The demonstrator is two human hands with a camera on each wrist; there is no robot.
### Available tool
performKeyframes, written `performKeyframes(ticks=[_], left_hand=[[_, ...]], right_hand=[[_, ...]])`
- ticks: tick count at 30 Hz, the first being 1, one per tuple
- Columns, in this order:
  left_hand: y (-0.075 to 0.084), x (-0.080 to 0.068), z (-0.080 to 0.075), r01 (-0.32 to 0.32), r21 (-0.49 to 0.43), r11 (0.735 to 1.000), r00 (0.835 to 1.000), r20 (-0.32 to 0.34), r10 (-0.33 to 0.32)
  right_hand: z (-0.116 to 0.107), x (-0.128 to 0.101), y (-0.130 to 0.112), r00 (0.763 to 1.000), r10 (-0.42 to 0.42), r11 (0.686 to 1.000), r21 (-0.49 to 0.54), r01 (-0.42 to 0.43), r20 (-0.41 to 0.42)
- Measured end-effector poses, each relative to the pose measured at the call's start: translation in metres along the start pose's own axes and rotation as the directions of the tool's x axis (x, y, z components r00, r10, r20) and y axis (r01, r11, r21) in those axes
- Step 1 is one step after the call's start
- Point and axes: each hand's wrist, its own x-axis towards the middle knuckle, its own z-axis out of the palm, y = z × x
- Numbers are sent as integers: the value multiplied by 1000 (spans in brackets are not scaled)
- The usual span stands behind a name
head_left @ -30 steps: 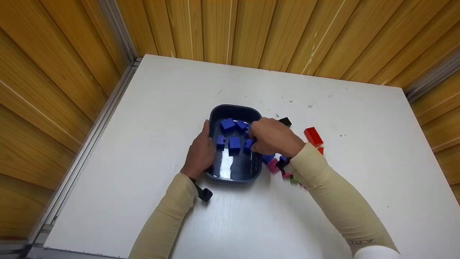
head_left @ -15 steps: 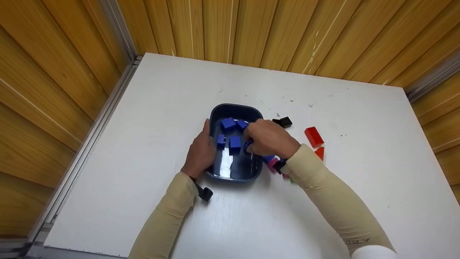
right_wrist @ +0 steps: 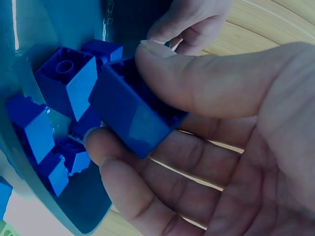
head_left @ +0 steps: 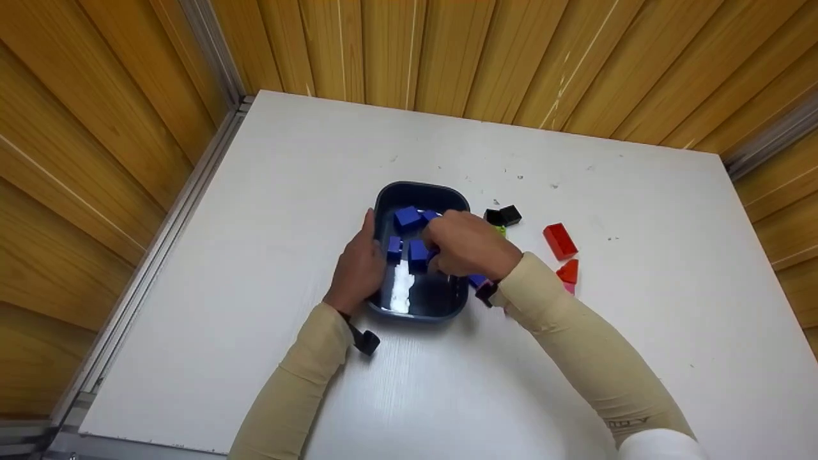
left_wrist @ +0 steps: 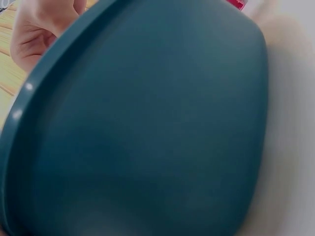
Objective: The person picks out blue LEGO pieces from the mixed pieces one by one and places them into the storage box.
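Observation:
A dark blue tray (head_left: 418, 306) stands on the white table with several blue toy building blocks (head_left: 407, 218) in it. My left hand (head_left: 354, 268) holds the tray by its left side in the head view. Over the tray's right half is my right hand (head_left: 473, 243). In the right wrist view its thumb and fingers pinch a blue building block (right_wrist: 130, 115), hollow side toward the thumb, above the other blocks (right_wrist: 69, 81). The right hand hides some blocks in the head view. The tray's outer wall (left_wrist: 147, 118) fills most of the left wrist view.
Right of the tray lie black blocks (head_left: 510, 214), a red block (head_left: 560, 241), an orange-red wedge-shaped block (head_left: 568, 271) and a green piece (head_left: 500, 230). More pieces are partly hidden under the right forearm (head_left: 556, 306). Wooden panel walls (head_left: 447, 57) border the table.
My right hand has moved left over the tray, toward its middle. The black blocks, green piece and orange-red wedge now show more. My left hand stays at the tray's side.

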Motion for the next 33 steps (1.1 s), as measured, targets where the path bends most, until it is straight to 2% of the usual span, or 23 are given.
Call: performKeyframes(ticks=[2, 11, 23, 33], left_hand=[[0, 0, 0, -15, 8, 1000, 1000, -10, 15], [0, 0, -1, -1, -25, 1000, 1000, 0, 1], [2, 1, 1, 57, -63, 996, 998, 37, -54], [0, 0, 0, -10, -24, 1000, 1000, 3, 10]], right_hand=[[1, 2, -1, 1000, -6, 1000, 5, 6, 4], [5, 9, -7, 994, -100, 995, -3, 100, -47], [11, 15, -14, 994, -101, 994, 34, 102, -37], [18, 20, -14, 977, -190, 981, 11, 192, -97]])
